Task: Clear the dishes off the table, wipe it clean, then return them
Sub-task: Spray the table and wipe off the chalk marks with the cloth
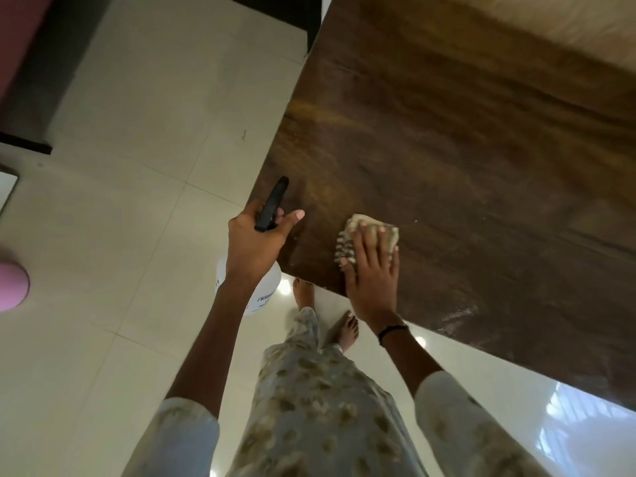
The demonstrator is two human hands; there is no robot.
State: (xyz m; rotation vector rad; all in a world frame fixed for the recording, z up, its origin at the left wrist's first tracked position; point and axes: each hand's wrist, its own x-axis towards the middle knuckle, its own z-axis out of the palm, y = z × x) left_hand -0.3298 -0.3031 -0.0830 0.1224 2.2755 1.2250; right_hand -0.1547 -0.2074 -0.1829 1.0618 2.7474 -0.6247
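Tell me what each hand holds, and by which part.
The left hand grips the spray bottle by its black trigger head. The right hand holds nothing; its straight fingers press the cloth on the table.

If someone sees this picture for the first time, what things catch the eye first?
The right hand presses a cloth flat on the dark wooden table, near its corner. Just left of it, the left hand grips a white spray bottle with a black nozzle.

Dim, soft indoor light; bright window glare reflects off the glossy floor [585, 428] at lower right. Wide-angle distortion bends the edges; the tabletop [481, 149] looks motion-blurred.
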